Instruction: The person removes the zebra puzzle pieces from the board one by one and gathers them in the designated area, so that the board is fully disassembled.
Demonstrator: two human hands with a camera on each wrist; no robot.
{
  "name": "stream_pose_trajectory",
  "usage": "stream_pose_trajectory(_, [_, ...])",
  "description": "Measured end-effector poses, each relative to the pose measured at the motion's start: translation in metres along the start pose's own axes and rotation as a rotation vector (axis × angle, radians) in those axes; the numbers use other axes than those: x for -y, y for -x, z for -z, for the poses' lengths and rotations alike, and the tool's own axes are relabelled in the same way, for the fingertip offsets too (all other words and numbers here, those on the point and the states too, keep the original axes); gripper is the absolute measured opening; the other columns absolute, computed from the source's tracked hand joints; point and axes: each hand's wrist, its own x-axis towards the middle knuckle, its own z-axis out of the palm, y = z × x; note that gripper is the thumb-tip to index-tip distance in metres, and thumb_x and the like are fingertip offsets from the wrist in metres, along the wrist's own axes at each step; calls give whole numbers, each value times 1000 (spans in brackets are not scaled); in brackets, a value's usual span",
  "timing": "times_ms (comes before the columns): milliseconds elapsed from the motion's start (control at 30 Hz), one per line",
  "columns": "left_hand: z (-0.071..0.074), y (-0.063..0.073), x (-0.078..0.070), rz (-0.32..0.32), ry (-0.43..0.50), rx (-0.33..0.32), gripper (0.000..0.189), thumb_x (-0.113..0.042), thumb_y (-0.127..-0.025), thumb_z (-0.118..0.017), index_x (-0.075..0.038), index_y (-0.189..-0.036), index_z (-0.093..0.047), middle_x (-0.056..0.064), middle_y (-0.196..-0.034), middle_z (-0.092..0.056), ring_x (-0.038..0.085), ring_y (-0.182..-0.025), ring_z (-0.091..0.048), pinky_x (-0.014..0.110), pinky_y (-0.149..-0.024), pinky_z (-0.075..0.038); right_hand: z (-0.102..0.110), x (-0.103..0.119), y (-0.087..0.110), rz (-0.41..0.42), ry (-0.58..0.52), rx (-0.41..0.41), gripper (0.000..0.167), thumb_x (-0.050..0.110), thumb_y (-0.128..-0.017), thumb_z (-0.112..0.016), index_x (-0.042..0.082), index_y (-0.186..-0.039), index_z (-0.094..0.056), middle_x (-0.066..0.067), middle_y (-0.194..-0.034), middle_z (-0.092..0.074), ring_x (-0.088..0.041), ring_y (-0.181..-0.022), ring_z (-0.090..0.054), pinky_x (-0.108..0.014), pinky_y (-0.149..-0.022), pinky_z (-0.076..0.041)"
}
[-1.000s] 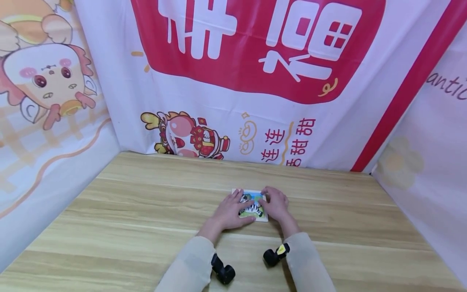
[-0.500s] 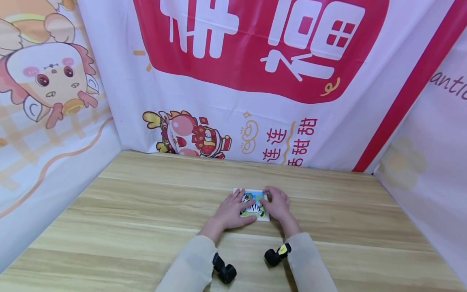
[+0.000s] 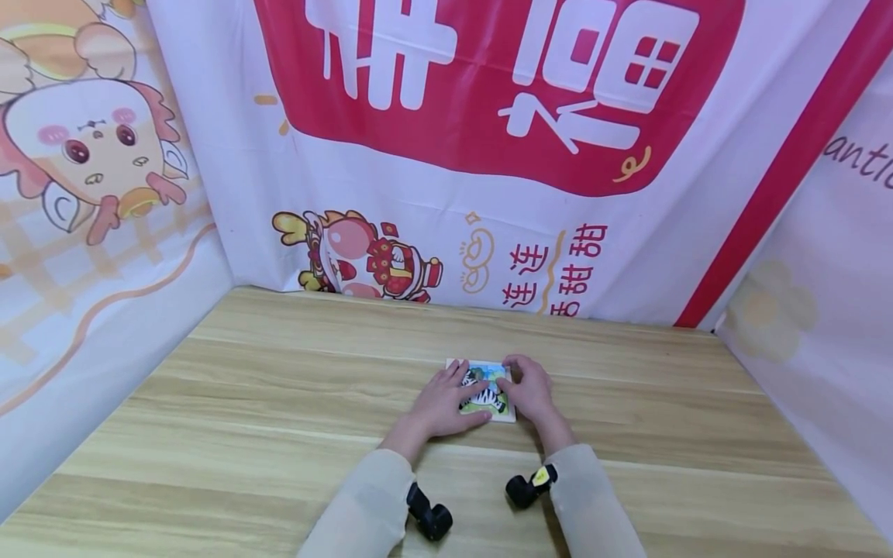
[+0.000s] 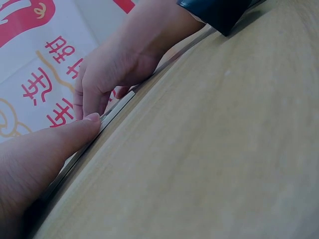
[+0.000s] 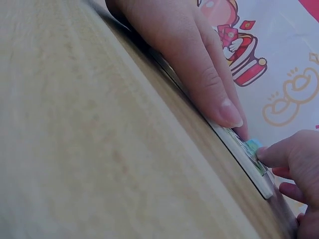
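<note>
A small square jigsaw puzzle (image 3: pixel 483 401) with a zebra picture and a pale border lies flat on the wooden table. Across its left part rests my left hand (image 3: pixel 439 404), fingers spread and thumb along the near edge. My right hand (image 3: pixel 531 391) is at the far right corner, its fingers bent. In the right wrist view, a blue-green puzzle piece (image 5: pixel 252 145) stands slightly raised at the right thumb, which pinches it with the fingers. The left thumb (image 4: pixel 82 133) lies on the board's edge in the left wrist view. My hands cover part of the picture.
The light wood table (image 3: pixel 279 387) extends around the puzzle on all sides. A printed cloth (image 3: pixel 391 178) hangs at the back, with more printed cloth to the left and right. Black wrist cameras (image 3: pixel 434 521) sit on both sleeves.
</note>
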Motion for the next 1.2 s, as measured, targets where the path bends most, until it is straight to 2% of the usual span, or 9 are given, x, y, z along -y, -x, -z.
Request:
stream_pose_trajectory(267, [1,1,-1,5,3,7,63,-64,-80,-33,-30,-133,-33,13,-142,-12,26,-128,-5,41,-102,-8,-2,0,-1,-46,-106,7,27,6,-73,-66,7,-98,-57,-6,-96,-57,-22,-93,-50,-39,-85,-38])
stream_pose_trajectory(433, [1,1,-1,2,-3,4,62,-63,-80,-33,-29,-133,-34,14,-141,-12,27,-128,-6,41,-101,-9,-3,1,-1,-25,-159,6,34,3,-72,-65,5,-105,-55,-6,-88,-56,-22,-86,-50,-39,-83,-39])
stream_pose_trajectory(567, [2,1,-1,-2,-1,-1,62,-62,-81,-34,-29,-132,-35,14,-141,-13,27,-128,-6,42,-101,-9,-2,0,1,0,-177,12,35,2,-73,-65,4,-107,-57,-6,-89,-57,-22,-88,-51,-39,-86,-37])
stream_pose_trajectory(767, [1,1,0,-6,-2,-9,63,-64,-80,-32,-29,-132,-34,14,-141,-13,28,-128,-7,42,-101,-10,1,1,1,-4,-174,26,33,0,-74,-62,2,-107,-58,-8,-92,-58,-23,-92,-51,-39,-88,-36])
stream_pose_trajectory(967, [1,0,0,-4,4,-7,63,-65,-79,-32,-30,-132,-34,14,-141,-12,27,-128,-6,42,-101,-9,3,4,-1,-28,-173,31,33,0,-75,-62,1,-107,-58,-9,-92,-60,-23,-92,-52,-39,-88,-37])
stream_pose_trajectory(1200, [0,0,0,-4,-6,-9,62,-64,-80,-32,-31,-132,-33,14,-141,-12,26,-128,-6,41,-101,-8,6,0,-3,-93,-224,58,31,2,-75,-63,2,-106,-60,-7,-88,-60,-20,-88,-53,-36,-83,-41])
